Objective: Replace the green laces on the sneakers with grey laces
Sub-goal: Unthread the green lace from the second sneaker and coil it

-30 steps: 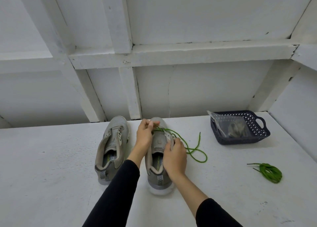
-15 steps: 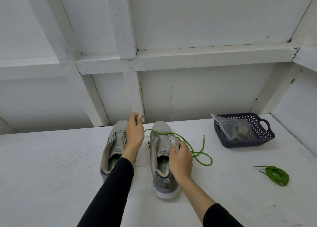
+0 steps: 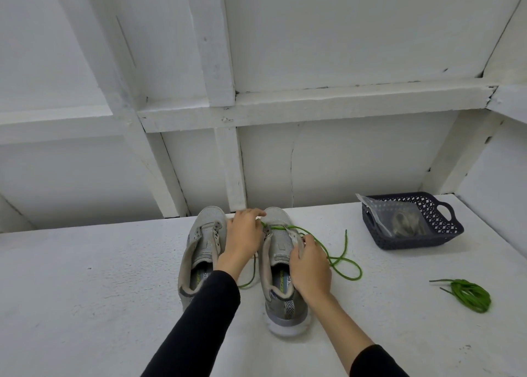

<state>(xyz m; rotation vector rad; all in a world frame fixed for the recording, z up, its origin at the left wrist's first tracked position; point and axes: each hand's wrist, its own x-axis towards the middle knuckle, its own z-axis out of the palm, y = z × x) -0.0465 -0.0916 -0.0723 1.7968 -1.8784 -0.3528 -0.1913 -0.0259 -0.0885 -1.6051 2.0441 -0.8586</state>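
Two grey sneakers stand side by side on the white table. The left sneaker (image 3: pixel 201 248) has no lace. A green lace (image 3: pixel 340 262) crosses the lowest eyelets of the right sneaker (image 3: pixel 281 265). It trails in loops to the right, and a short length shows between the shoes. My left hand (image 3: pixel 245 235) sits at the right sneaker's toe and pinches the lace there. My right hand (image 3: pixel 309 269) grips that sneaker's right eyelet flap. The grey laces (image 3: pixel 403 224) lie in a clear bag in the basket.
A dark blue perforated basket (image 3: pixel 447 235) stands at the back right. A coiled green lace (image 3: pixel 469 294) lies loose on the table in front of it. A white panelled wall rises just behind the sneakers.
My left hand swung left over the left sneaker, drawing lace out, then came back to the right sneaker's toe. A length of green lace now lies between the shoes. My right hand stayed put.
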